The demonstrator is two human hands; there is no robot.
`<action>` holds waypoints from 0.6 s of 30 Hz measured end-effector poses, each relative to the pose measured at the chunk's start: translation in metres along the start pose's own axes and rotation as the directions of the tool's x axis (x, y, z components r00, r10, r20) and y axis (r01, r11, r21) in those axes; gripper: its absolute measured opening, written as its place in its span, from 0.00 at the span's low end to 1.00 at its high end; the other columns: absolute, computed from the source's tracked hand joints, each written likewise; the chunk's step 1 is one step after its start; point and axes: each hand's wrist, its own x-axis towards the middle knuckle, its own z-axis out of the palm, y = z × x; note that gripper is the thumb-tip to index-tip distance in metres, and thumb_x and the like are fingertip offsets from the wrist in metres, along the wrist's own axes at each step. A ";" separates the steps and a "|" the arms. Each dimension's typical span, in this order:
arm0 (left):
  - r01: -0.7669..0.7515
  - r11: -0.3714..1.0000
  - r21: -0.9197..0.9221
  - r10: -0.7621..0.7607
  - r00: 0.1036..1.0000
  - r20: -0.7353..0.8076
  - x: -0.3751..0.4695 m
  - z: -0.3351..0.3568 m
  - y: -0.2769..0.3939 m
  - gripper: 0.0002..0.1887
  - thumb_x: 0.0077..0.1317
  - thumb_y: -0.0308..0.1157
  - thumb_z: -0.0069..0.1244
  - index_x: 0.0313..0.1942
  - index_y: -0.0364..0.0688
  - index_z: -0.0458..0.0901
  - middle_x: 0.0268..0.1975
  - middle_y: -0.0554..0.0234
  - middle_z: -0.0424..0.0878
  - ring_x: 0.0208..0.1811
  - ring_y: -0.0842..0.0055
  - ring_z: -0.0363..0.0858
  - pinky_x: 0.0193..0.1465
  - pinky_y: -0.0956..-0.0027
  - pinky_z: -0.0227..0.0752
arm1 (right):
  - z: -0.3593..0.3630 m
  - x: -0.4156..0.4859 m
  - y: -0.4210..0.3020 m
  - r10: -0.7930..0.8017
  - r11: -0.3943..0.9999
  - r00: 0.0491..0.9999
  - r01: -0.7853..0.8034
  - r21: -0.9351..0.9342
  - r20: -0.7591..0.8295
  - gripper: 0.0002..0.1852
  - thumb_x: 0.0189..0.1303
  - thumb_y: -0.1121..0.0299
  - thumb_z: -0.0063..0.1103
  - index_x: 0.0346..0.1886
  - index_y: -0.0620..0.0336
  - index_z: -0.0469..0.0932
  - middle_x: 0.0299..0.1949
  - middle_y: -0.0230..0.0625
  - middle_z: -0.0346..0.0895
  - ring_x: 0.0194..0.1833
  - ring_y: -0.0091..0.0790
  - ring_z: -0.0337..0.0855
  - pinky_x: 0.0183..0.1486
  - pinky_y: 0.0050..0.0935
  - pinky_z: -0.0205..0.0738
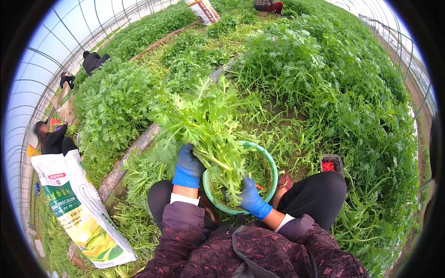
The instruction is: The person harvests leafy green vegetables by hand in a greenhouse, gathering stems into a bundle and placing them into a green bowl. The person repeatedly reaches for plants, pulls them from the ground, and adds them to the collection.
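Observation:
A loose bunch of leafy greens with lobed leaves is held over a round green plastic basin between my knees. My left hand, in a blue glove, is closed around the bunch on its left side. My right hand, gloved in blue too, is at the lower stems and leaves over the basin's near right side; leaves hide part of its fingers, so its hold is unclear. Small red pieces show inside the basin. Right of my knee stands a dark plastic box with red ties or bands in it.
A white printed sack lies at the left, near a wooden board. Tall greens grow on the right. Co-workers crouch at the left and a person sits far ahead. Another sack stands at the top.

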 end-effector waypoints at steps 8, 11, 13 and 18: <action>0.173 0.985 0.030 -0.161 0.958 -0.236 0.007 0.027 0.024 0.21 0.59 0.33 0.54 0.52 0.35 0.75 0.49 0.50 0.81 0.49 0.57 0.80 0.57 0.49 0.72 | 0.009 0.000 0.002 -0.036 0.999 0.999 0.034 -0.035 -0.040 0.25 0.49 0.72 0.71 0.50 0.65 0.71 0.40 0.36 0.80 0.39 0.26 0.80 0.44 0.26 0.74; 0.307 0.952 0.018 -0.302 0.944 -0.132 0.014 0.039 0.030 0.21 0.59 0.32 0.53 0.52 0.34 0.75 0.49 0.48 0.81 0.49 0.56 0.80 0.57 0.50 0.72 | 0.011 0.001 0.006 -0.023 0.999 1.000 0.022 -0.030 -0.017 0.28 0.49 0.69 0.71 0.52 0.66 0.69 0.41 0.41 0.80 0.41 0.33 0.81 0.46 0.30 0.74; 0.356 0.933 -0.043 -0.357 0.934 -0.004 0.017 0.043 0.027 0.21 0.59 0.32 0.53 0.52 0.34 0.75 0.49 0.48 0.81 0.49 0.56 0.80 0.57 0.50 0.72 | 0.009 0.002 0.007 -0.031 0.998 1.000 0.031 -0.061 0.006 0.36 0.48 0.64 0.72 0.58 0.67 0.64 0.43 0.46 0.79 0.44 0.42 0.81 0.48 0.34 0.75; 0.293 0.949 -0.118 -0.306 0.945 -0.114 0.028 0.036 0.012 0.16 0.63 0.29 0.51 0.50 0.34 0.77 0.47 0.48 0.82 0.47 0.59 0.81 0.55 0.53 0.75 | -0.020 0.012 -0.006 0.050 0.998 0.981 -0.043 -0.044 0.186 0.47 0.47 0.53 0.74 0.65 0.65 0.58 0.56 0.49 0.72 0.56 0.45 0.75 0.56 0.37 0.70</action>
